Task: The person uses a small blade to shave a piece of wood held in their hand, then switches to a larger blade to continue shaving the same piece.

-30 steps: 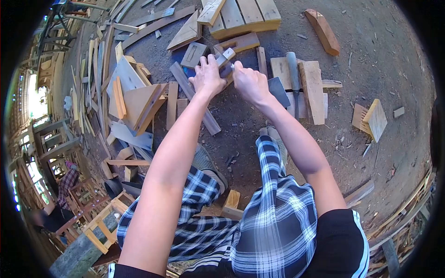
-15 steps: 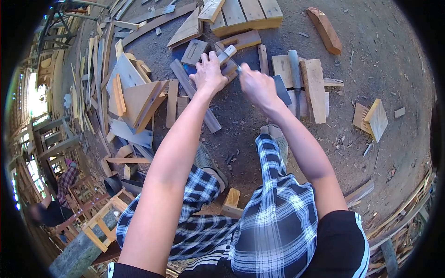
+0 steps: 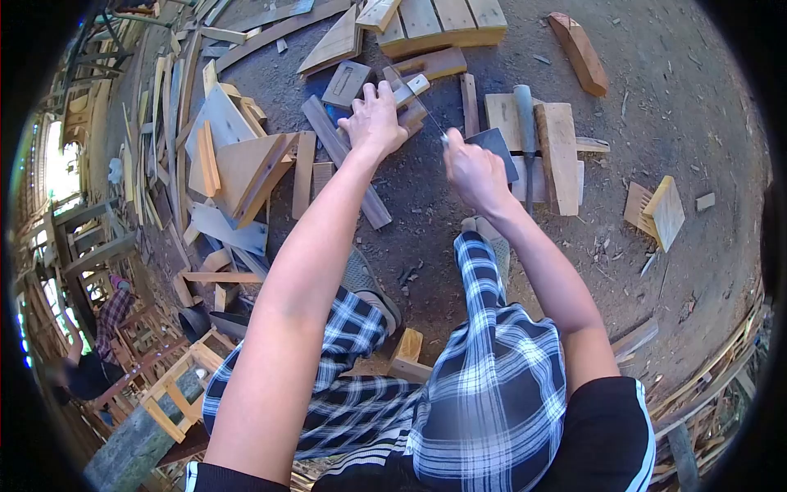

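While gripping a blade [image 3: 428, 112] by its near end with closed fingers of the right hand [image 3: 475, 172], pressing with spread fingers of the left hand [image 3: 375, 127] onto wood [image 3: 416, 87], partly beneath and jutting right of their tips, near a slotted block [image 3: 346, 85], short of slatted boards [image 3: 447, 41].

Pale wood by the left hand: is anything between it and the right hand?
Only the thin blade held in the right hand reaches across to the pale wood. Nothing else visible is in the way.
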The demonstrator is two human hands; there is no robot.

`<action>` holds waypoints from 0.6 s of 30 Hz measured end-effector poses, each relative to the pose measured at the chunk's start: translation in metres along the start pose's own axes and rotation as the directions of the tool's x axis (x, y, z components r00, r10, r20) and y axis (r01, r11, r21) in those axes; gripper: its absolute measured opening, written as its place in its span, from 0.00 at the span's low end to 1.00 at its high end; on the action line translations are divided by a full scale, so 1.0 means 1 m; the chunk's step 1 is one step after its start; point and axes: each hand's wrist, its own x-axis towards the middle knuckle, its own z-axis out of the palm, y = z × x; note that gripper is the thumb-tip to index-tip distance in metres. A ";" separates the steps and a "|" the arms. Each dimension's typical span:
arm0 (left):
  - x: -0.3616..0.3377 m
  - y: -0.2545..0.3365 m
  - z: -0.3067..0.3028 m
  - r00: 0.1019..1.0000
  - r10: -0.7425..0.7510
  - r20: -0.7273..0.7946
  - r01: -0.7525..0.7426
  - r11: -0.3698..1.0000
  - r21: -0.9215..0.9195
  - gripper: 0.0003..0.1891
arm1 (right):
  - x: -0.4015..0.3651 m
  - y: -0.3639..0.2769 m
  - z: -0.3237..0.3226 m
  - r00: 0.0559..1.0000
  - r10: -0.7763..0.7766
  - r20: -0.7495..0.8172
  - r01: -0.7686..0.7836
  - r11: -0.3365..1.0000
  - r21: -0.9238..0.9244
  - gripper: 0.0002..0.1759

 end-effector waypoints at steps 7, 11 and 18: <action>0.000 0.003 0.002 0.999 -0.046 0.000 0.045 0.998 -0.036 0.41 | 0.036 -0.003 0.016 0.993 -0.034 -0.114 0.034 0.999 0.002 0.05; 0.001 0.003 0.001 0.999 -0.029 -0.020 0.029 0.999 -0.017 0.41 | -0.026 0.014 0.004 0.998 0.041 -0.053 -0.040 0.999 0.029 0.06; 0.000 0.005 -0.001 0.999 -0.041 -0.024 0.040 0.998 -0.057 0.39 | 0.010 0.004 0.004 0.999 0.020 -0.036 -0.019 0.999 0.034 0.07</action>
